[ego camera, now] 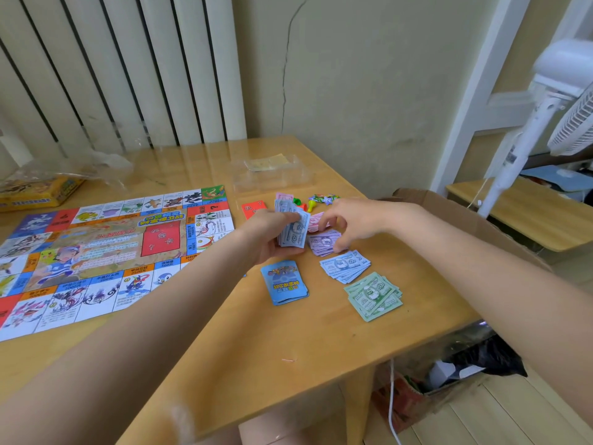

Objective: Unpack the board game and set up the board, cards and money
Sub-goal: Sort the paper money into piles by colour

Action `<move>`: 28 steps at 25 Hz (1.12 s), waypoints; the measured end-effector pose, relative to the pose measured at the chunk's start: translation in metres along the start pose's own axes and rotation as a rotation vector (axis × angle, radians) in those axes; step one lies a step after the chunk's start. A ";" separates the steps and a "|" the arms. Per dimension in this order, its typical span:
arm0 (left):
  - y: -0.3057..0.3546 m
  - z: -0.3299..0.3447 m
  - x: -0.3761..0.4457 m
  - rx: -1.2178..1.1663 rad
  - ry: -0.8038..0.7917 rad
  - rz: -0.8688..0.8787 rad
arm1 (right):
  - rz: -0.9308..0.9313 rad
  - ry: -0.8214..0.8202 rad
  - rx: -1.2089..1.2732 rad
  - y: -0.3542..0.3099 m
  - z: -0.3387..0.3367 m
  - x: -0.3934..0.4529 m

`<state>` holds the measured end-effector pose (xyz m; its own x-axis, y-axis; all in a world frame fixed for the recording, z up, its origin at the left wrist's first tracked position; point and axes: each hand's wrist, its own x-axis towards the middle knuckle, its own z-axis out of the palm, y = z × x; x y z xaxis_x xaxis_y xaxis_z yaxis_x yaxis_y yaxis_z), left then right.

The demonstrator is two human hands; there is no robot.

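Observation:
The game board (106, 252) lies unfolded on the left of the wooden table (256, 335). My left hand (266, 234) grips a stack of blue paper money (293, 229). My right hand (345, 224) reaches over a purple money pile (322, 244), fingers curled down onto it beside pink notes (316, 221). Further piles lie nearer me: light blue notes (345, 266) and green notes (373, 295). A blue card deck (284, 282) sits below my left hand. An orange card stack (252, 208) and coloured pawns (308, 203) lie behind the hands.
A clear plastic tray (272, 175) stands at the back of the table, the yellow game box (38, 192) and plastic wrap at far left. A white fan (545, 107) and cardboard box (449, 213) stand to the right, past the table's edge.

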<state>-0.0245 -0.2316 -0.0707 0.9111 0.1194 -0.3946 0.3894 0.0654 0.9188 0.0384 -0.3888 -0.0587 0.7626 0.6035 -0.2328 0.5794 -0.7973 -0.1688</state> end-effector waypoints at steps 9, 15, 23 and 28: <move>0.000 0.004 0.004 0.020 -0.051 -0.011 | -0.014 0.012 0.022 0.009 0.005 0.001; 0.001 0.004 0.004 0.029 -0.020 0.000 | -0.030 -0.035 -0.002 0.011 0.005 0.006; -0.002 0.008 0.004 -0.024 -0.022 -0.014 | -0.063 -0.014 0.068 0.013 0.007 0.006; -0.004 -0.002 0.007 -0.028 0.005 0.076 | -0.029 0.042 0.181 0.009 -0.001 0.003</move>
<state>-0.0195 -0.2289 -0.0769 0.9372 0.1297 -0.3237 0.3149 0.0841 0.9454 0.0459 -0.3941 -0.0598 0.7596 0.6231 -0.1862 0.5430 -0.7653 -0.3456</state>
